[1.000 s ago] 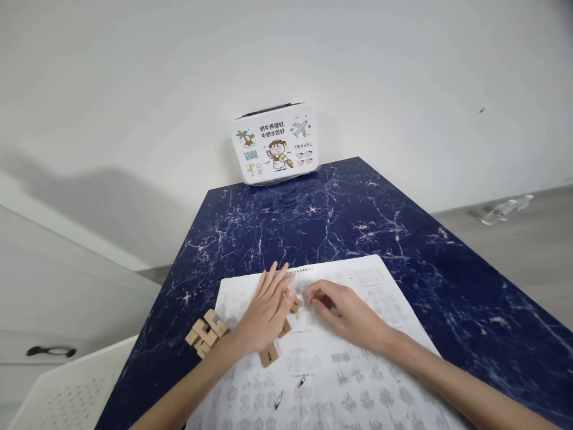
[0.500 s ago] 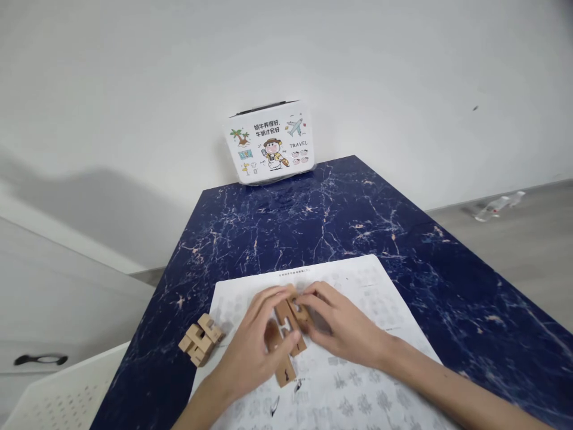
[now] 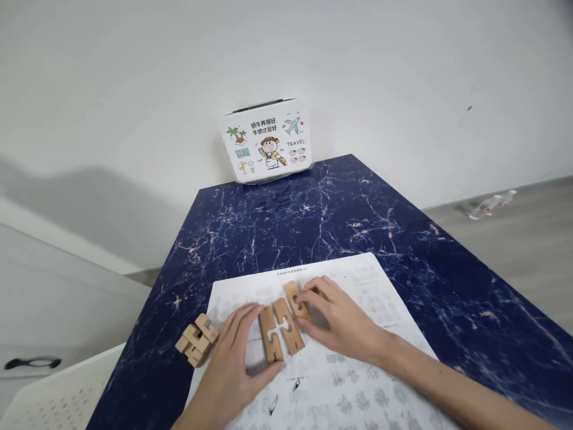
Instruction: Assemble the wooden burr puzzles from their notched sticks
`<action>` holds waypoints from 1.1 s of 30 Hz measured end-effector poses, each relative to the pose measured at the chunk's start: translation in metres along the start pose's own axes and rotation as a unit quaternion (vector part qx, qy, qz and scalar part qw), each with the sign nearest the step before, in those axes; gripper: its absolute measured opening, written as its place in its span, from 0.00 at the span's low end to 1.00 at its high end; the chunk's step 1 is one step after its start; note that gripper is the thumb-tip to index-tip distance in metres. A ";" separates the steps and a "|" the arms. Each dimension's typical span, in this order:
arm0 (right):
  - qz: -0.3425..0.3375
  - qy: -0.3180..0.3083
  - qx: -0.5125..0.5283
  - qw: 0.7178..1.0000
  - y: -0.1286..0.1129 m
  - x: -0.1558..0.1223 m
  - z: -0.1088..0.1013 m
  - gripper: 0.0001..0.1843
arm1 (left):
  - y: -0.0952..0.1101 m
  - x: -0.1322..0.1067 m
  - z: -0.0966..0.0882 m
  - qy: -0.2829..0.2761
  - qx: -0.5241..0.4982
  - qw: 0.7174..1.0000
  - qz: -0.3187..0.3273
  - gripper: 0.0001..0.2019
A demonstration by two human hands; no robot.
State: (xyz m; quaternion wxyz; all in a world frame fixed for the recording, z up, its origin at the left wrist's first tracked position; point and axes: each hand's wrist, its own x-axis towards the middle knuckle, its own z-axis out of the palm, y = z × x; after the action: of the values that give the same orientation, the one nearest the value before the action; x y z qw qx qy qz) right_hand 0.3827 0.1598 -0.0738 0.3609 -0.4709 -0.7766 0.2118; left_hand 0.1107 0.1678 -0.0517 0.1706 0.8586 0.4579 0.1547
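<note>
At far left, a wooden block cluster (image 3: pixel 197 339) sits on the worktop (image 3: pixel 286 227) at the edge of the printed sheet (image 3: pixel 367 275). Left hand (image 3: pixel 230 361): arched, palm inward, gripping the left notched piece (image 3: pixel 265 334) by its ends, fingers at the far end, thumb at the near. The middle notched piece (image 3: pixel 294 338) lies between it and the right notched piece (image 3: pixel 290 291). Right hand (image 3: pixel 340 321): fingers curled, pinching that right piece; forearm (image 3: pixel 430 373) slants in from lower right. All three pieces are over the sheet.
</note>
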 end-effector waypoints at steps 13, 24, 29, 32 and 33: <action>0.074 0.060 -0.010 0.995 0.010 0.000 0.006 0.18 | 0.002 0.015 0.006 0.034 -0.005 0.999 -0.023 0.33; 0.057 0.049 -0.026 0.997 0.010 0.000 0.004 0.12 | -0.002 0.015 0.018 0.117 0.065 0.990 -0.053 0.17; 0.055 0.048 -0.020 0.997 0.010 0.001 0.004 0.13 | -0.002 0.014 0.019 0.119 0.079 0.988 -0.056 0.17; 0.058 0.051 -0.010 0.997 0.011 0.001 0.005 0.13 | -0.002 0.012 0.019 0.116 0.076 0.989 -0.060 0.17; 0.059 0.053 -0.004 0.997 0.011 0.001 0.006 0.13 | -0.003 0.011 0.018 0.113 0.073 0.989 -0.060 0.16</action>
State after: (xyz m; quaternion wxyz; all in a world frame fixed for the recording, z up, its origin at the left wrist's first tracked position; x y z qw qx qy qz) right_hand 0.3842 0.1656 -0.0845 0.3861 -0.5278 -0.7285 0.2042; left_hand 0.1223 0.1756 -0.0678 0.0641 0.8165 0.5353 0.2065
